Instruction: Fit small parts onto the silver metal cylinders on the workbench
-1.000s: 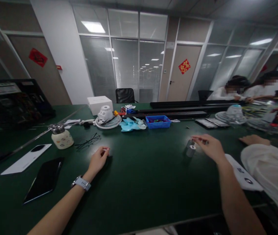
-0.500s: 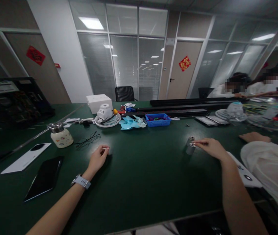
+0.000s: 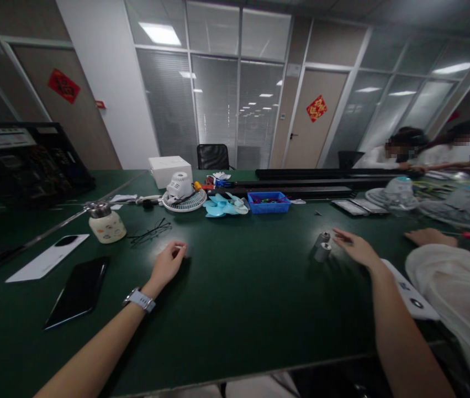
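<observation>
Two small grey metal cylinders (image 3: 323, 252), each with a lighter spot on top, stand upright close together on the green table. Just to their right is my right hand (image 3: 357, 249), its fingers stretched out and apart from the cylinders, with nothing seen in it. My left hand (image 3: 169, 260) rests on the table further left, fingers curled with the tips together. A whitish bit shows at those fingertips, too small to name. Black-framed glasses (image 3: 152, 232) lie beyond the left hand.
A black phone (image 3: 78, 292), a white phone (image 3: 48, 258) and a cream bottle (image 3: 108, 228) are at left. Fan parts (image 3: 183, 199), blue blades (image 3: 222, 205) and a blue tray (image 3: 268, 207) line the back. Another person's sleeve (image 3: 450, 276) is close at right.
My right hand has let go of the top of the nearer cylinder and drawn slightly away to the right, fingers loosened. The cylinders stay standing. My left hand keeps its curled pose.
</observation>
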### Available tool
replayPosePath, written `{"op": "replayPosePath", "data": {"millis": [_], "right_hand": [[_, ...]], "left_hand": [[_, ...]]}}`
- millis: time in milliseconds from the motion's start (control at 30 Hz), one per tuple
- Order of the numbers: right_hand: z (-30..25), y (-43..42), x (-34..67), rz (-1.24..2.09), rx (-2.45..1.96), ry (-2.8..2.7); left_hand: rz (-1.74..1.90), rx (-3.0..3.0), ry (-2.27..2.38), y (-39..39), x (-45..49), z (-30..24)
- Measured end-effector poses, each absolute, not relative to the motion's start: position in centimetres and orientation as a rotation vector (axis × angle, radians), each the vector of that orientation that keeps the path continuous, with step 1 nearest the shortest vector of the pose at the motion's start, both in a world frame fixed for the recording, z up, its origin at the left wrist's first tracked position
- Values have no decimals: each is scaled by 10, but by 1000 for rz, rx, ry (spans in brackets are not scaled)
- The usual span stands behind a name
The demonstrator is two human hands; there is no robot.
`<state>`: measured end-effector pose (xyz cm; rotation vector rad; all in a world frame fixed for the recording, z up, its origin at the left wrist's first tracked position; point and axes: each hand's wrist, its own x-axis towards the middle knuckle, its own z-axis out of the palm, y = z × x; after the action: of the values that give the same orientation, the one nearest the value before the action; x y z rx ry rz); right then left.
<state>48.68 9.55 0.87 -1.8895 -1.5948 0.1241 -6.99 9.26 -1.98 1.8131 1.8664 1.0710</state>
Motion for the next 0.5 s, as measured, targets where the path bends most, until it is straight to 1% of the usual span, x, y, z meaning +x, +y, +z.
{"op": "replayPosePath", "data": {"millis": [133,233,367,433,500], "right_hand": [[-4,106,473,270,-1832,-1629],[-5,110,466,274,-1840,-1556],[18,111,464,103,-1898,-1376],[36,110,448,24,-1805,-1348],[52,110,413,37,-1620,-1460]], "left_hand": [[1062,1816,1850,93,-71,-21],[1069,1824,1828,93,-71,-23],[1083,1829,1808,94,-72,-26],[1085,1842,1793,95,-72,-27],[1085,1855,1789,96,-71,-27]]}}
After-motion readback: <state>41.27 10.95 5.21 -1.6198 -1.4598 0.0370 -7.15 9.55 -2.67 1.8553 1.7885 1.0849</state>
